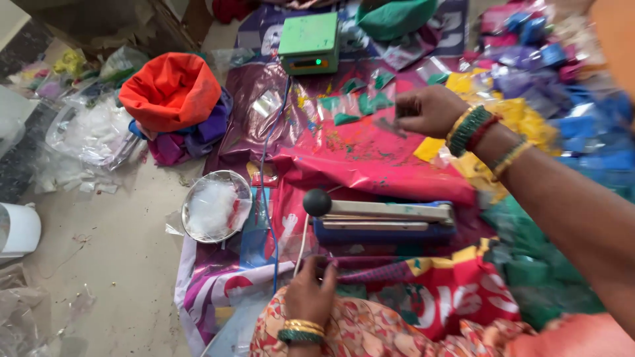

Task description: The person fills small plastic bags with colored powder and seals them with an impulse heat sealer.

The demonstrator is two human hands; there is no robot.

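Observation:
My right hand (428, 110) reaches out over the pink plastic sheet (370, 155), fingers pinched on a small clear packet (389, 125). Several little packets of green powder (357, 104) lie just beyond it. My left hand (309, 293) rests near my lap, fingers closed on the edge of the purple cloth (370, 270). Between the hands sits a blue impulse sealer (387, 221) with its arm raised and a black knob (317, 202) at the left end.
A green digital scale (309, 42) stands at the far end. A steel bowl (215, 205) with clear plastic bags sits left of the sealer. An orange sack (170, 89) lies far left. Blue, yellow and green powder packets (549, 112) pile up on the right.

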